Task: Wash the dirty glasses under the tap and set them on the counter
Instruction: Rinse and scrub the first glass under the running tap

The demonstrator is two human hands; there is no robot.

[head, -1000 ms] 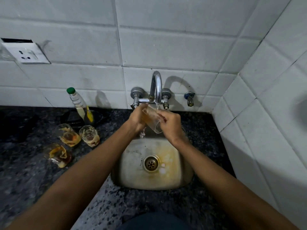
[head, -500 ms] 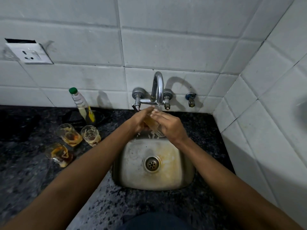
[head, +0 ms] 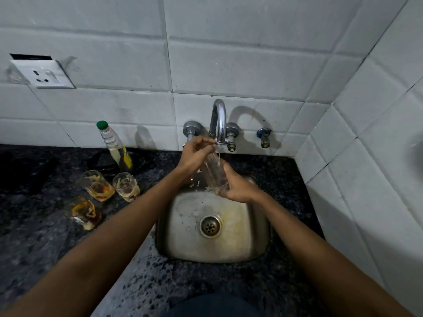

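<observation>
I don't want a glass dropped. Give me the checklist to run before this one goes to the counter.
1. Both hands hold glass: left hand at the rim, right hand at the base: ok.
2. Glass under the tap stream: ok.
3. Glass looks clear: ok; inside residue: cannot tell.
4. Free counter space near sink: ok.
5. Three dirty glasses left: not ok.

Single head-worn wide-angle view, aimed forward and downward; sink (head: 212,252) seen closely beneath the fingers (head: 201,143), tiled wall (head: 229,65) beyond them.
</observation>
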